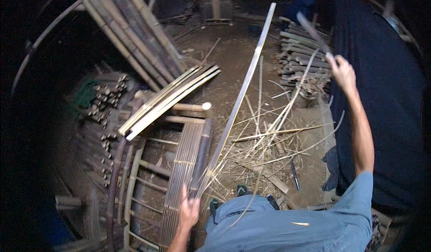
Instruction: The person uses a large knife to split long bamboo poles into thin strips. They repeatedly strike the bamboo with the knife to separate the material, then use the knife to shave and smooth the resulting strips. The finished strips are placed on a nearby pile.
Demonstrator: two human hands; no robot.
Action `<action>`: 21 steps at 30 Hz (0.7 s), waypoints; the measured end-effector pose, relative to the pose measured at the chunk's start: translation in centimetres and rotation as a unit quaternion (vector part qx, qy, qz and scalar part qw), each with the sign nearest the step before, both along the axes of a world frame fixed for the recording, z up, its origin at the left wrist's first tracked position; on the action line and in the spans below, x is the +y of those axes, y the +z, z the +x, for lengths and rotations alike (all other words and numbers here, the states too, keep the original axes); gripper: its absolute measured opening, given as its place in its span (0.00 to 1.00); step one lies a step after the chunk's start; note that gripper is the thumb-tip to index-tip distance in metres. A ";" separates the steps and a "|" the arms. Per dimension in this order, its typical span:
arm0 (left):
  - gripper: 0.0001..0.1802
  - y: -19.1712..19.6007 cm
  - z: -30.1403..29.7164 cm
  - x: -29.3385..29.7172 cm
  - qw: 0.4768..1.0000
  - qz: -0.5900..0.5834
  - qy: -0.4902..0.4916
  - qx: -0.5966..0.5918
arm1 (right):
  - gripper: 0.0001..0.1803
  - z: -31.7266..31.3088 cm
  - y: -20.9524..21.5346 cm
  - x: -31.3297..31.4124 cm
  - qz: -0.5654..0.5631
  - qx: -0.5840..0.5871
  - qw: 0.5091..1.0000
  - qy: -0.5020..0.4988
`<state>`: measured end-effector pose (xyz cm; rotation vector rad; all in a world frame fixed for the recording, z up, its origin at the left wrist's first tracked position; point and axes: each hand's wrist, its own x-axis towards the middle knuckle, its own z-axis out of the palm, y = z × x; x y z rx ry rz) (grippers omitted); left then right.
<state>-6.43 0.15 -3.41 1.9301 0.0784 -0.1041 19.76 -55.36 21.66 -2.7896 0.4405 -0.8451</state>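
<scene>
1. Two hands, one tool held: the right hand (343, 74), raised out to the side, is closed around the handle of one knife (314, 32), its blade blurred and pointing up and away.
2. The left hand (189, 209) is partly spread over the right edge of the bamboo frame (208, 135), forefinger extended, thumb at the near end of the strip; I cannot tell how firmly it grips.
3. One long bamboo strip (244, 81) slants from that hand, along the frame's right edge, to well past its far right corner, above the floor (215, 50).
4. Two pale split lengths (168, 101) lie side by side across the frame's far end, overhanging it; a third may be tucked between them.
5. One panel of thin slats (183, 162) runs along the frame's right side; several rungs (152, 166) cross to its left.
6. One loose heap of shavings (274, 139), too tangled to count, spreads over the floor beyond the frame's right edge, with one dark slender tool (294, 175) near its close side.
7. Two pole stacks: one on the right (301, 50), one on the left (107, 95), each of many pieces.
8. One green mesh (85, 95) sits beside the left stack; its contents, if any, are too dim to tell.
</scene>
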 end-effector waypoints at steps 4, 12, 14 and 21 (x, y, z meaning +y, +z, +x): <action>0.41 4.0 7.9 -4.4 0.996 0.053 0.023 -0.063 | 0.25 -6.5 -8.3 10.5 -0.107 0.045 0.975 0.188; 0.40 7.3 12.2 -6.5 0.984 0.151 0.049 -0.085 | 0.25 -11.7 -14.2 17.8 -0.081 0.083 0.932 0.344; 0.40 7.1 11.9 -6.9 0.982 0.163 0.054 -0.081 | 0.25 -11.4 -14.7 18.9 -0.086 0.100 0.930 0.343; 0.18 5.0 11.6 -8.1 0.997 -0.072 -0.008 0.008 | 0.27 -10.2 -16.2 23.0 -0.082 0.086 0.908 0.401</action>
